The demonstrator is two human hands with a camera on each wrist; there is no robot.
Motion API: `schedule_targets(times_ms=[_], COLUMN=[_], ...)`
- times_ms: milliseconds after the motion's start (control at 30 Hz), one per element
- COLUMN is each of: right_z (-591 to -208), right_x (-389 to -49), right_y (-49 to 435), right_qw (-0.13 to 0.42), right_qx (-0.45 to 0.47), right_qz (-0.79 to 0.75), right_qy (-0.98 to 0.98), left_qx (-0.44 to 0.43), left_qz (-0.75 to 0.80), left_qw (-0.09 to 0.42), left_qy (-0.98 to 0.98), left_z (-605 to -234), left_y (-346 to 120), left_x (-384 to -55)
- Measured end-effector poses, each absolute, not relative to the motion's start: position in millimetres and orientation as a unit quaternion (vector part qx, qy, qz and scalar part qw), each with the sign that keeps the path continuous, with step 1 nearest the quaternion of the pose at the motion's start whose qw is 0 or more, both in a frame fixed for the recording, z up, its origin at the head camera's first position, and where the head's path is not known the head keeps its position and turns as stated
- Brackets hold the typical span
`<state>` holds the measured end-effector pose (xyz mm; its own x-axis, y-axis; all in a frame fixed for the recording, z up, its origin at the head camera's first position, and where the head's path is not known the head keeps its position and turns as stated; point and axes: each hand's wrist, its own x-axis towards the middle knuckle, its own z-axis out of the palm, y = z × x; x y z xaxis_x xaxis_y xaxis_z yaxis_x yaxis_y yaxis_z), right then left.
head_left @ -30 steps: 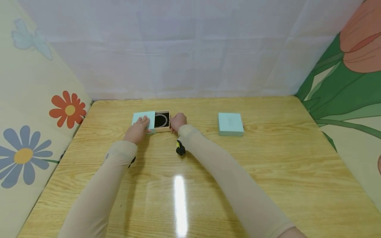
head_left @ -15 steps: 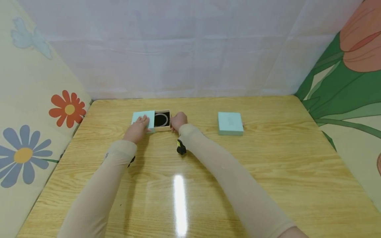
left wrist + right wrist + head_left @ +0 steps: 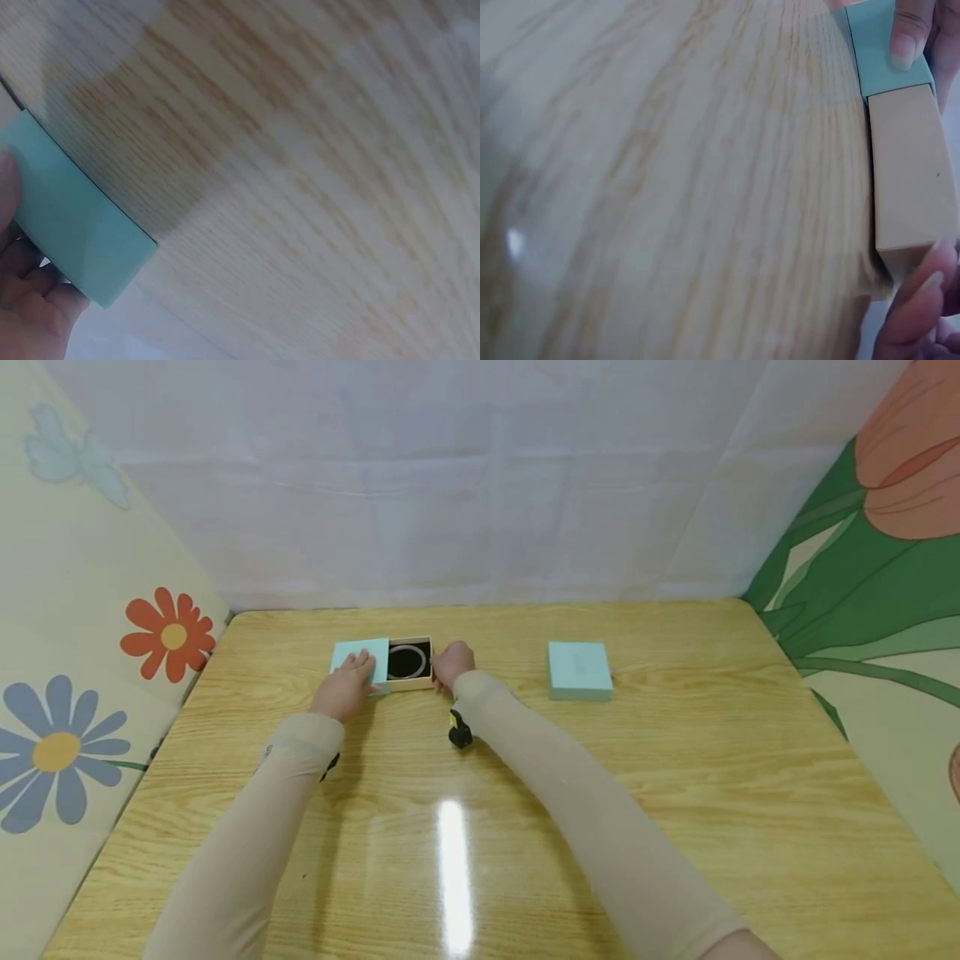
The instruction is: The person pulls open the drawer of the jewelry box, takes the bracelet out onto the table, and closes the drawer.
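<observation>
The left grip (image 3: 345, 687) holds a pale-blue sleeve (image 3: 380, 652) left of centre frame; the right grip (image 3: 454, 663) pinches its partly open drawer (image 3: 411, 685), a ring (image 3: 423, 662) inside. A second box (image 3: 579, 670) sits right of centre. Glare streaks the wood-grain bench (image 3: 712, 793), lower centre; a white sheet (image 3: 480, 510) fills the top, between flowered walls (image 3: 67, 610).

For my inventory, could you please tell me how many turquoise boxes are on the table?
2: one partly open box beneath the left hand, one closed box farther right.
</observation>
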<state>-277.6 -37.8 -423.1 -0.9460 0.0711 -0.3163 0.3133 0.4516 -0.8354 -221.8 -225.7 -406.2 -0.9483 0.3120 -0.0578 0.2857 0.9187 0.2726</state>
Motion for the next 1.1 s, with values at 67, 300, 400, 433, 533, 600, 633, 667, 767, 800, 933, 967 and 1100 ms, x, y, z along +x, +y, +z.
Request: schedule_targets(times_ms=[67, 300, 400, 433, 533, 600, 633, 667, 767, 800, 933, 967, 1100], right_z=[-422.8, -423.4, -423.1, -423.0, -423.1, -423.2, -423.0, -422.9, -423.3, -423.4, -423.4, -422.9, -421.7], right_x=[-277.4, -278.8, -279.0, -279.0, -278.8, -278.6, -278.4, -278.2, -278.5, -278.8, -279.8, -279.8, -280.4], right_y=[-37.0, -36.1, -35.5, -35.2, -34.2, -33.7, -33.3, -33.1, -32.8, -32.7, -32.9, -33.0, -33.4], right_qw=[0.118, 0.120, 0.120, 0.121, 0.125, 0.129, 0.131, 0.133, 0.133, 0.133, 0.134, 0.135, 0.138], right_qx=[0.114, 0.114, 0.114, 0.113, 0.110, 0.108, 0.107, 0.105, 0.100, 0.099, 0.102, 0.104, 0.111], right_qz=[-0.511, -0.509, -0.507, -0.506, -0.502, -0.501, -0.500, -0.498, -0.495, -0.494, -0.498, -0.500, -0.501], right_qy=[0.844, 0.844, 0.846, 0.846, 0.849, 0.849, 0.850, 0.850, 0.853, 0.853, 0.851, 0.849, 0.847], left_qx=[0.155, 0.154, 0.153, 0.153, 0.152, 0.152, 0.151, 0.150, 0.149, 0.149, 0.153, 0.154, 0.154], left_qz=[0.130, 0.133, 0.134, 0.134, 0.135, 0.136, 0.137, 0.137, 0.135, 0.133, 0.126, 0.124, 0.121], left_qw=[0.051, 0.053, 0.049, 0.046, 0.045, 0.044, 0.045, 0.047, 0.049, 0.050, 0.052, 0.050, 0.050], left_qy=[0.978, 0.978, 0.978, 0.978, 0.978, 0.978, 0.978, 0.978, 0.978, 0.978, 0.979, 0.979, 0.979], left_z=[-406.5, -405.9, -406.3, -406.1, -405.7, -405.2, -405.0, -404.9, -404.8, -404.8, -405.2, -405.4, -405.0], left_y=[-226.0, -225.6, -225.0, -224.7, -224.2, -224.1, -224.1, -224.1, -224.2, -224.3, -224.8, -224.9, -224.6], left_x=[-222.6, -221.7, -221.4, -221.2, -220.3, -219.6, -219.4, -219.2, -219.5, -219.9, -221.4, -221.7, -221.4])
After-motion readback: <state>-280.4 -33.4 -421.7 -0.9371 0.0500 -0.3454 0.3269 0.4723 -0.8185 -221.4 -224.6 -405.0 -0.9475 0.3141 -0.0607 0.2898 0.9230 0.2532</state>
